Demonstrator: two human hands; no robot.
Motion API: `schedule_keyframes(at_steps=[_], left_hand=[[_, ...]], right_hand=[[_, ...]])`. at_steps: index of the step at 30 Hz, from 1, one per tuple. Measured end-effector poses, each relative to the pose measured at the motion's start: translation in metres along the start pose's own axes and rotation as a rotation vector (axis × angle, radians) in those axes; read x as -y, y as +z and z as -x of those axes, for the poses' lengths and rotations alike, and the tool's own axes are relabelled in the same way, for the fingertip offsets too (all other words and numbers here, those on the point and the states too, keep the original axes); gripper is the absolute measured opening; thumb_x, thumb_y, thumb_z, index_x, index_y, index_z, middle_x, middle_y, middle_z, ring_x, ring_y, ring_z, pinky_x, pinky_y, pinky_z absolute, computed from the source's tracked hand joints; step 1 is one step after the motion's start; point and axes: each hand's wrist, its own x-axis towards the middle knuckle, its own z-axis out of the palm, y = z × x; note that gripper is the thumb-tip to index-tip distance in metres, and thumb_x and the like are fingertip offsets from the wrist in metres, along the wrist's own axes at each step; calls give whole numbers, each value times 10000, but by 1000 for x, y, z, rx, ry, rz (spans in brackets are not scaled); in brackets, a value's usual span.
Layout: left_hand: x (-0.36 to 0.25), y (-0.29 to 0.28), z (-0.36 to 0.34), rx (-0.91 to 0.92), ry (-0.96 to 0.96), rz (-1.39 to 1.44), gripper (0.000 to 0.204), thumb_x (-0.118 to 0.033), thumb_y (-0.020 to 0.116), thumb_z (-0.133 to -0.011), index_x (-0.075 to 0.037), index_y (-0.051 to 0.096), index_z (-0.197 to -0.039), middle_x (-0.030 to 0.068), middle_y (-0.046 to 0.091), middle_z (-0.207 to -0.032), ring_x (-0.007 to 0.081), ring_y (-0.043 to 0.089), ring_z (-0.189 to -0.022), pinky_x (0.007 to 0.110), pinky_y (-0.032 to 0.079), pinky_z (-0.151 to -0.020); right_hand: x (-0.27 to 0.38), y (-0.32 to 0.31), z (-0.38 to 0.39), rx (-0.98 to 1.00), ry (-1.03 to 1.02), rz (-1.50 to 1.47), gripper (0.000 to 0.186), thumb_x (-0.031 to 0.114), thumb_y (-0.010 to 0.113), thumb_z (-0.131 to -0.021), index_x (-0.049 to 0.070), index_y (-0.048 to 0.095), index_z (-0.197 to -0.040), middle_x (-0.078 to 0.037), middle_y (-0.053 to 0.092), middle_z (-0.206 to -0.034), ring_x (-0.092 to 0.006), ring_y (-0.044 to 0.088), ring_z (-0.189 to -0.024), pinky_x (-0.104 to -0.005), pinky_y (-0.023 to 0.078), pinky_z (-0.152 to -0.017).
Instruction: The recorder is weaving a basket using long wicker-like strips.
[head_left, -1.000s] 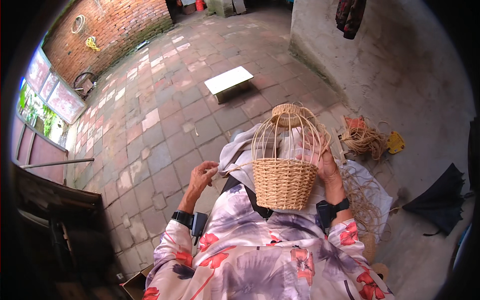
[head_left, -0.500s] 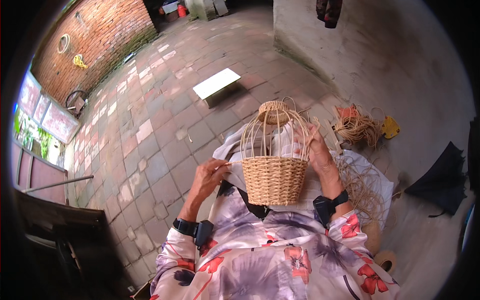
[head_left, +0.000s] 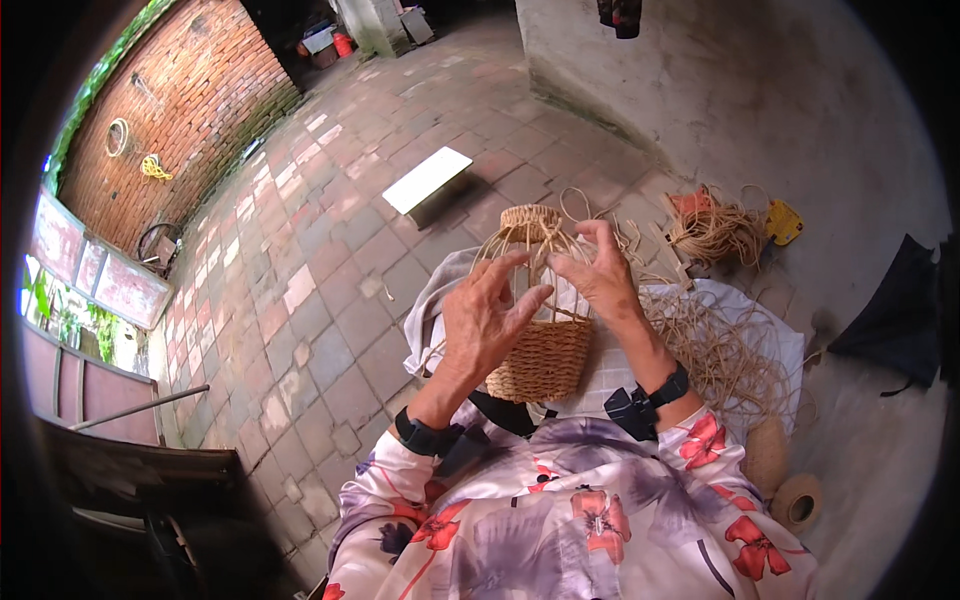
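Observation:
A part-woven straw-coloured basket (head_left: 545, 362) rests on the pale cloth over my lap, its lower body tightly woven. Bare upright ribs rise from it and curve in to a small woven ring (head_left: 528, 215) at the top. My left hand (head_left: 485, 312) is in front of the ribs on the left, thumb and fingers apart. At the ribs' right side is my right hand (head_left: 603, 275), its thumb and forefinger spread. I see no strand clearly gripped in either hand. Both hands hide much of the ribs and the upper rim of the weave.
Loose strands (head_left: 715, 345) lie on a white sheet (head_left: 785, 325) to my right, with a coiled cord bundle (head_left: 715, 235) beyond. A black umbrella (head_left: 890, 320) is at far right. Ahead, a low white-topped stool (head_left: 428, 180) stands on the paving. A cord roll (head_left: 797, 502) sits near my right side.
My left hand has left the strand at the basket's left side and moved up in front of the ribs. My right hand has shifted slightly left, and its fingers have spread.

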Motion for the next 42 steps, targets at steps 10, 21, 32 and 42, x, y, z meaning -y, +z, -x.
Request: schedule_keyframes(at_steps=[10,21,32,42], left_hand=[[-7,6,15,37,-224,184,102,-109,649,-801,-14,614,-809,96,618,-646,188,595,-551,308,477,-566],[44,-16,44,-101,-359,403,98,-69,619,-913,22,655,-904,56,658,-735,94,592,-666,250,478,-625],[25,1,-16,75,41,-192,147,-106,655,-821,-98,737,-943,122,678,-847,273,667,-708,369,509,-621],[32,-6,1,157,-315,360,364,-100,650,-894,-83,610,-1256,40,668,-835,128,642,-696,261,511,-606]], right_hand=[[-4,12,7,17,-38,-76,725,280,788,-713,27,429,-1290,-244,518,-1246,-377,512,-1173,-429,416,-996],[-3,7,11,43,-15,-95,698,335,745,-739,19,435,-1279,-232,514,-1244,-356,514,-1152,-420,422,-971],[0,8,12,47,-20,-79,658,328,735,-747,13,451,-1251,-224,517,-1218,-344,528,-1119,-411,442,-946],[-3,8,13,49,-46,-117,650,326,738,-746,15,457,-1243,-209,526,-1187,-325,543,-1065,-420,453,-913]])
